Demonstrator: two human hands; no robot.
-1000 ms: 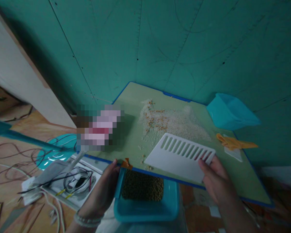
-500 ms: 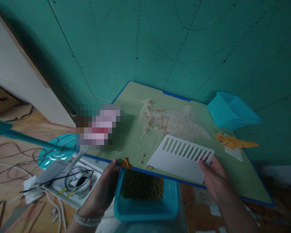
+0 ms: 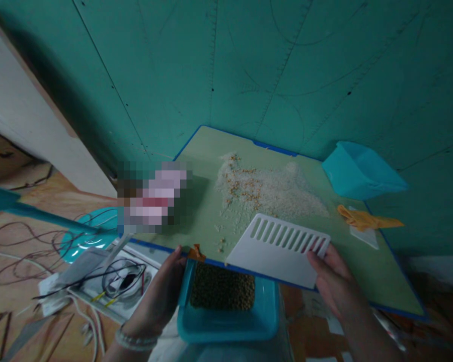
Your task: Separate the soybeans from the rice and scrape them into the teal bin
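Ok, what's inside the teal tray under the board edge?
The teal tray holds a bed of small olive-brown grains. Its far end runs under the blue-edged green board, so whatever lies there is covered.

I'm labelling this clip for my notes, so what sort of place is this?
Probably a room at home used as a makeshift sorting spot: rice and grains on a blue-edged green board, a slotted white scraper, a teal tub of small dark grains, and loose cables on the floor.
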